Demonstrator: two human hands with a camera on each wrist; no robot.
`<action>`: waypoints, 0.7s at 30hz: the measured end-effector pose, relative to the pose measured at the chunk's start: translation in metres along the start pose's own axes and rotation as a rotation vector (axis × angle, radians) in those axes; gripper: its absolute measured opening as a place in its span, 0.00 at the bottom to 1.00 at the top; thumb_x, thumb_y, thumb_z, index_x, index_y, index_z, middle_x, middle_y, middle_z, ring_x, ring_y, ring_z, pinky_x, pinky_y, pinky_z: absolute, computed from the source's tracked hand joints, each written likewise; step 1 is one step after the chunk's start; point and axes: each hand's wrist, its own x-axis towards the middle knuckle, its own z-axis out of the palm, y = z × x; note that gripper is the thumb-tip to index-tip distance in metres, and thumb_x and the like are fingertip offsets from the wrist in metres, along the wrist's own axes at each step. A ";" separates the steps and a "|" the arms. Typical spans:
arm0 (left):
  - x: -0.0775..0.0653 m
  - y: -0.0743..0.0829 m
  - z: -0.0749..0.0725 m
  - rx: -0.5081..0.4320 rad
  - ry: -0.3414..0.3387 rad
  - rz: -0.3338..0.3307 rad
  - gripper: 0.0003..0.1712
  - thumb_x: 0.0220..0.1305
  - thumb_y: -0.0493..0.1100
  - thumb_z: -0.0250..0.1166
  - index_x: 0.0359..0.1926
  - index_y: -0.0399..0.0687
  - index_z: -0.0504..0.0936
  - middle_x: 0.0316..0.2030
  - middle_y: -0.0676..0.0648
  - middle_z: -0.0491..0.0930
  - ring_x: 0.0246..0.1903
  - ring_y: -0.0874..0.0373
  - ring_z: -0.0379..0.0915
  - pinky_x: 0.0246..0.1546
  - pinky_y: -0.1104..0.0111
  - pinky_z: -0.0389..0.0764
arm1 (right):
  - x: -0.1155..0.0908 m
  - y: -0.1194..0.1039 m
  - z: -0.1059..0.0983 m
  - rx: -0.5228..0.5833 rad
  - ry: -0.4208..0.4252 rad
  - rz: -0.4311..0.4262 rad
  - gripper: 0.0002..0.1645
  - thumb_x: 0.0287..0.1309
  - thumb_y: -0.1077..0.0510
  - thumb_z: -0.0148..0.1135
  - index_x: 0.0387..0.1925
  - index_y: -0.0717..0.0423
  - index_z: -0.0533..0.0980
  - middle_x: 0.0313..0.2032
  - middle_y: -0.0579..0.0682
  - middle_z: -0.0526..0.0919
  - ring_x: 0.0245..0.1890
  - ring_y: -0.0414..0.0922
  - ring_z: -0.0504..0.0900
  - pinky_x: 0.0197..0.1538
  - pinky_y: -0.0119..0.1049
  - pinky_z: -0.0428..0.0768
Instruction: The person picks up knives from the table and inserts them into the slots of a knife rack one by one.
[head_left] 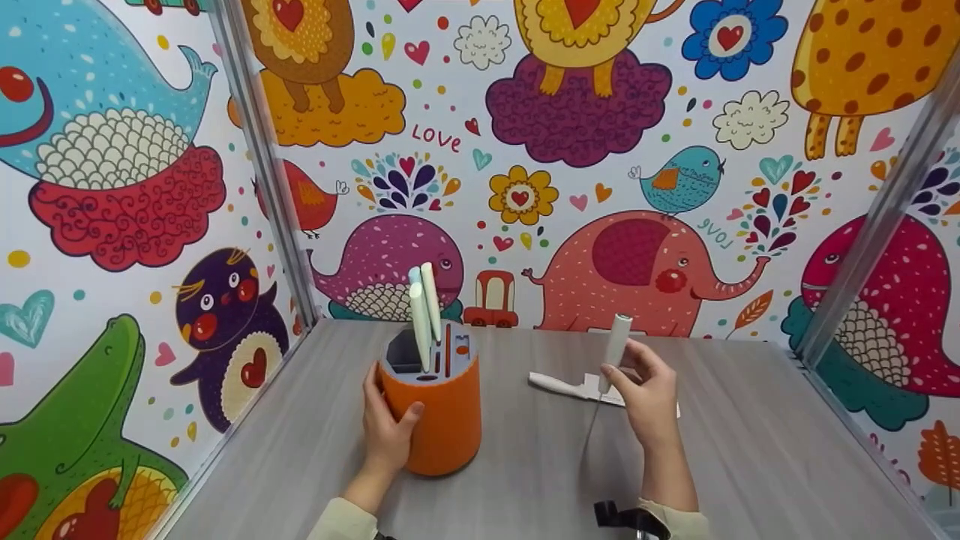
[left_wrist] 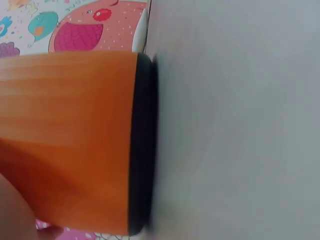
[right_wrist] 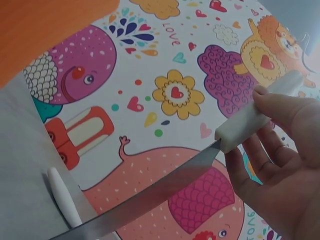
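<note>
An orange knife block (head_left: 442,420) with a grey slotted top stands upright on the table, left of middle. My left hand (head_left: 390,431) grips its left side, thumb across the front; the left wrist view shows the block's dark base rim (left_wrist: 142,150) against the tabletop. Several pale-handled utensils (head_left: 420,315) stick up from the slots. To the right, my right hand (head_left: 645,386) holds a knife (right_wrist: 250,120) by its white handle, blade pointing down in the head view. Behind that hand lies another white-handled utensil (head_left: 555,384), its broad white end partly hidden by the fingers.
The grey table (head_left: 525,480) meets patterned wall panels (head_left: 510,247) at the back and both sides, with metal corner posts (head_left: 262,150) between them. A black strap (head_left: 630,517) is around the right wrist, by the sleeve.
</note>
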 end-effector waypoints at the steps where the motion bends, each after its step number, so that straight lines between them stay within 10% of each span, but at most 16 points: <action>1: 0.000 0.002 0.000 0.003 0.025 0.013 0.54 0.59 0.58 0.69 0.77 0.49 0.48 0.73 0.44 0.59 0.69 0.50 0.60 0.72 0.47 0.60 | -0.001 -0.004 0.002 0.009 -0.006 -0.002 0.25 0.53 0.71 0.69 0.55 0.65 0.77 0.42 0.54 0.84 0.41 0.40 0.85 0.48 0.28 0.84; 5: 0.000 0.015 0.001 0.006 0.122 0.019 0.48 0.67 0.66 0.57 0.75 0.42 0.52 0.73 0.40 0.60 0.71 0.45 0.59 0.72 0.45 0.59 | 0.001 0.000 0.005 0.037 -0.019 0.002 0.25 0.53 0.72 0.70 0.54 0.64 0.78 0.41 0.53 0.84 0.41 0.41 0.85 0.47 0.28 0.84; 11: 0.001 0.041 -0.006 -0.037 0.215 0.046 0.32 0.72 0.45 0.52 0.72 0.42 0.56 0.72 0.38 0.61 0.71 0.43 0.59 0.72 0.46 0.58 | 0.001 0.011 0.009 0.049 -0.035 -0.011 0.25 0.53 0.68 0.71 0.54 0.58 0.79 0.43 0.57 0.84 0.42 0.42 0.85 0.47 0.27 0.84; 21: -0.009 0.091 -0.005 -0.077 0.225 0.361 0.36 0.73 0.57 0.51 0.71 0.40 0.59 0.71 0.38 0.64 0.72 0.54 0.58 0.76 0.72 0.50 | -0.002 0.002 0.022 0.110 -0.094 -0.058 0.23 0.53 0.68 0.71 0.52 0.60 0.79 0.41 0.58 0.84 0.39 0.45 0.86 0.46 0.30 0.85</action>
